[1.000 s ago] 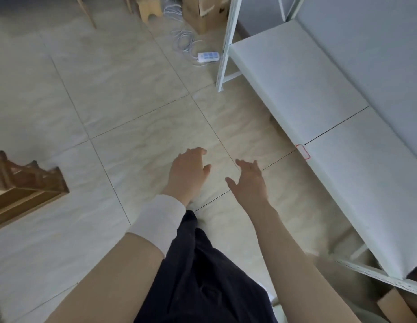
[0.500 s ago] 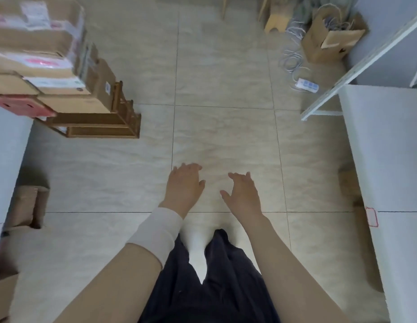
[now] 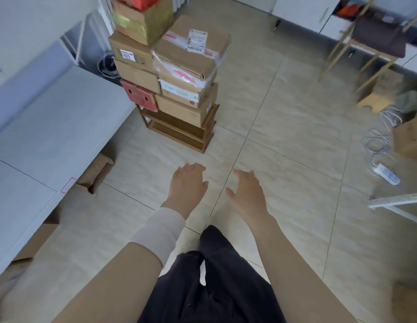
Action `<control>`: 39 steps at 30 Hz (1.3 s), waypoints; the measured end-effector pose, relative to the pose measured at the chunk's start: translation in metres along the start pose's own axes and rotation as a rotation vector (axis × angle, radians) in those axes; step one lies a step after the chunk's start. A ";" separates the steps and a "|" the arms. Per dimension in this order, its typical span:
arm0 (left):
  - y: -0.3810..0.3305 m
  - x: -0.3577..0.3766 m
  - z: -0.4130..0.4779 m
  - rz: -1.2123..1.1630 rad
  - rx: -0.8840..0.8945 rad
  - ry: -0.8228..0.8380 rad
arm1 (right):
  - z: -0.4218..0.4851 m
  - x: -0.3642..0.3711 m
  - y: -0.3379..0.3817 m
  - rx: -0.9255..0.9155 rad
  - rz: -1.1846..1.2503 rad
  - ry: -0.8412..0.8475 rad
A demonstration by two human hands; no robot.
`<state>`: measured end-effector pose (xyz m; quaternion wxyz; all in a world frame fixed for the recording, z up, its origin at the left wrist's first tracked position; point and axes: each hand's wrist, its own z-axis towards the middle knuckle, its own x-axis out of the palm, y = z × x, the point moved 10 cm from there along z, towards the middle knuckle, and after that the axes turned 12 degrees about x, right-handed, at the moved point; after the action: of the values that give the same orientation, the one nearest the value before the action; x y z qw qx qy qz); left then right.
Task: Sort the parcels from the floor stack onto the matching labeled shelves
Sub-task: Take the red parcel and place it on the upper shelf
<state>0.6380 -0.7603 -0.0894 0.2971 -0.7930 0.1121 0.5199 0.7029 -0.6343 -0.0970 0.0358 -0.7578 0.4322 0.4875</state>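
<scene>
I count eight parcels [image 3: 186,59] visible on one wooden rack [image 3: 179,130]: five over its left end, three over its right. One power strip [image 3: 387,174], well right of the rack. Two hands, left hand [image 3: 187,185] and right hand [image 3: 248,193], on my side of the rack.

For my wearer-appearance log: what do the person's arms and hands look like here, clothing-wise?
The left hand and right hand are bare: no gloves, rings or watch visible. The left arm wears a beige sleeve ending in a paler, whitish cuff at the wrist. The right forearm shows no cuff or sleeve edge. Dark trousers show below.
</scene>
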 end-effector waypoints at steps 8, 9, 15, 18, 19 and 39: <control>0.028 -0.061 0.074 -0.046 -0.076 -0.110 | 0.072 -0.040 0.072 -0.118 -0.115 -0.059; 0.029 -0.066 0.083 -0.058 -0.081 -0.114 | 0.080 -0.047 0.080 -0.123 -0.111 -0.058; 0.050 -0.105 0.120 -0.122 -0.137 -0.171 | 0.115 -0.077 0.127 -0.173 -0.091 -0.063; 0.068 -0.125 0.138 -0.137 -0.150 -0.191 | 0.131 -0.086 0.161 -0.214 -0.058 -0.075; 0.075 -0.133 0.145 -0.142 -0.152 -0.201 | 0.136 -0.087 0.173 -0.226 -0.049 -0.076; 0.271 -0.317 0.299 -0.215 -0.060 -0.395 | 0.280 -0.098 0.427 -0.166 0.220 -0.041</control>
<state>0.1416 -0.8421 0.0126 0.3433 -0.6918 -0.0486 0.6334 0.1952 -0.7068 -0.0113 -0.0720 -0.6963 0.4698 0.5379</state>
